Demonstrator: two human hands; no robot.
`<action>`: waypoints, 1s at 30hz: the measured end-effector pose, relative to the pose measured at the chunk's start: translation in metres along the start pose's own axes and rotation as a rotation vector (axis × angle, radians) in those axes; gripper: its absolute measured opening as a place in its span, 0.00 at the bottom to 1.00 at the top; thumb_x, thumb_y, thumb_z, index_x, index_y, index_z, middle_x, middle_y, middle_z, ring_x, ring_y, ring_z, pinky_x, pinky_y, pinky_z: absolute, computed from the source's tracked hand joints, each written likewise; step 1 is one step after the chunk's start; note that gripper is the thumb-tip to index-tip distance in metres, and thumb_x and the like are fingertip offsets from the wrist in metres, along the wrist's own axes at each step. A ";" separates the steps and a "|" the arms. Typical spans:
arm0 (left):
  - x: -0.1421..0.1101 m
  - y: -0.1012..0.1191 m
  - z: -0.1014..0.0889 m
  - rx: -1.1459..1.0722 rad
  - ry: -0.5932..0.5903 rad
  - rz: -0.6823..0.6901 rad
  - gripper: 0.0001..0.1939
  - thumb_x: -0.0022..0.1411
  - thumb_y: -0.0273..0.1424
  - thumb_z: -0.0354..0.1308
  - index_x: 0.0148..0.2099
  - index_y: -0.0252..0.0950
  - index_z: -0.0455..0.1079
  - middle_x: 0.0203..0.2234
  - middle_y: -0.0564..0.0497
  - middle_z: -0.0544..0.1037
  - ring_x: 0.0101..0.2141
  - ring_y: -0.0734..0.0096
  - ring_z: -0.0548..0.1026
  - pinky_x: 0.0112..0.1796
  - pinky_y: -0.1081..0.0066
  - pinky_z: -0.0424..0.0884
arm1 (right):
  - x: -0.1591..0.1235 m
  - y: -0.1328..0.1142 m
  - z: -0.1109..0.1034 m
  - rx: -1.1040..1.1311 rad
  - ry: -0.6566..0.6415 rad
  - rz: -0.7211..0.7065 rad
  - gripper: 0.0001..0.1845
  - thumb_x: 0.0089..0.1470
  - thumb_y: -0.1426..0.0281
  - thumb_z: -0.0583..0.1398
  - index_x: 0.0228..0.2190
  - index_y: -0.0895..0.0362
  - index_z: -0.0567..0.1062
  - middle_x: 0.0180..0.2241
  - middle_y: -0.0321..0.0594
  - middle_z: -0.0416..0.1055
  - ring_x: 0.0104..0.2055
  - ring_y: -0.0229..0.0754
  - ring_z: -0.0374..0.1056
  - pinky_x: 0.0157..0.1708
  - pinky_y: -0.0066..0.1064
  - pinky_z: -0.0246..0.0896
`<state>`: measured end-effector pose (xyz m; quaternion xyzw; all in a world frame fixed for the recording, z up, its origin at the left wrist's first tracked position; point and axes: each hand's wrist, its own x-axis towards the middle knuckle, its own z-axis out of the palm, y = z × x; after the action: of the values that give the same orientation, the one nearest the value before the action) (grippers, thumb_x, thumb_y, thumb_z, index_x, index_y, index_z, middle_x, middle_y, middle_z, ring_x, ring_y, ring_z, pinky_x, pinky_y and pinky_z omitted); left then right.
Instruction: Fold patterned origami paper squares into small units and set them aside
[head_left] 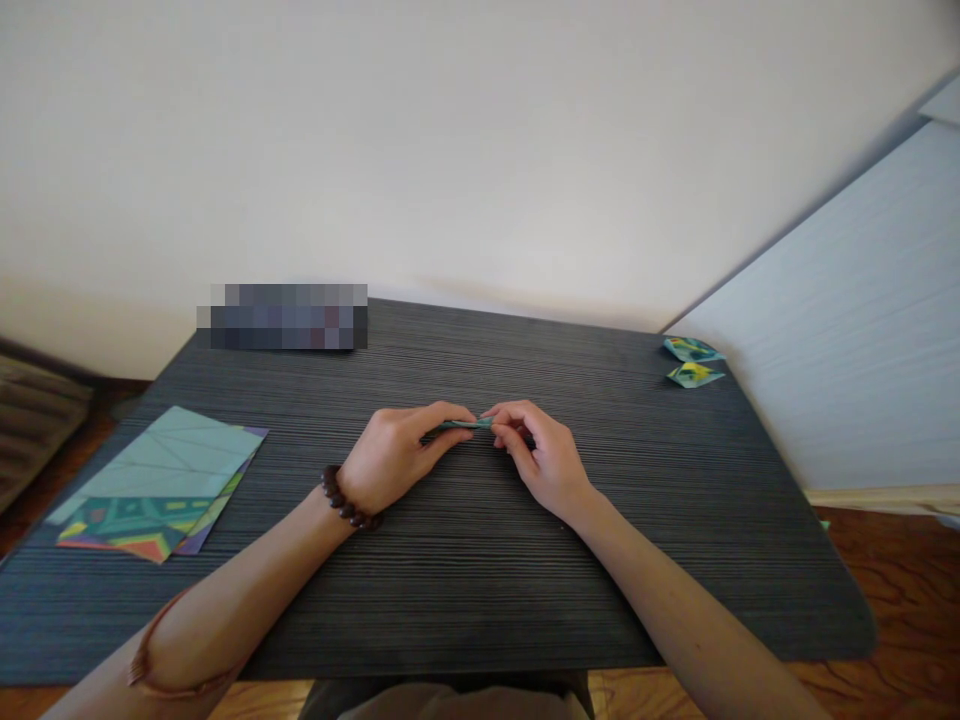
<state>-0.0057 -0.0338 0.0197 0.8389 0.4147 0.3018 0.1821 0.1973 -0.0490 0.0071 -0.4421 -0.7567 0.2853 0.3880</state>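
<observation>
A narrow strip of folded green paper [480,424] is pinched between my two hands over the middle of the dark table. My left hand [401,445] grips its left part between thumb and fingers, which hide much of it. At the other end, my right hand [541,450] pinches the paper with thumb and fingertips. Two folded paper pieces, green and yellow, lie at the table's far right: one folded piece [691,349] behind, another folded piece [694,375] in front.
Printed paper sheets [176,450] lie overlapping on the left of the dark table [450,580]. A blurred-out flat item [285,318] sits at the back left edge. A pale wall [480,150] rises behind, and a light panel [840,330] stands on the right.
</observation>
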 end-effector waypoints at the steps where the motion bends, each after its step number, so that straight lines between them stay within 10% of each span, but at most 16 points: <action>1: 0.000 0.000 0.000 -0.002 -0.006 0.002 0.10 0.61 0.36 0.55 0.43 0.40 0.71 0.36 0.56 0.79 0.32 0.75 0.77 0.38 0.77 0.70 | 0.000 0.000 0.000 -0.028 0.012 -0.005 0.04 0.58 0.71 0.53 0.34 0.55 0.68 0.33 0.37 0.72 0.29 0.34 0.67 0.33 0.28 0.63; 16: 0.002 0.011 -0.004 -0.213 -0.077 -0.244 0.13 0.58 0.40 0.57 0.42 0.40 0.74 0.31 0.54 0.80 0.32 0.71 0.77 0.37 0.74 0.71 | -0.002 0.000 0.002 0.019 0.081 0.057 0.06 0.55 0.66 0.59 0.33 0.55 0.73 0.25 0.34 0.74 0.25 0.34 0.71 0.31 0.26 0.66; 30: 0.008 0.018 -0.009 -0.620 -0.244 -0.452 0.10 0.58 0.36 0.55 0.31 0.35 0.72 0.24 0.52 0.79 0.26 0.73 0.74 0.34 0.72 0.72 | -0.002 -0.002 0.000 -0.120 0.093 -0.317 0.06 0.55 0.72 0.58 0.37 0.53 0.73 0.34 0.39 0.74 0.35 0.36 0.70 0.35 0.28 0.66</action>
<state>0.0032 -0.0379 0.0392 0.6616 0.4535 0.2630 0.5362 0.1967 -0.0517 0.0081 -0.3524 -0.8139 0.1540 0.4355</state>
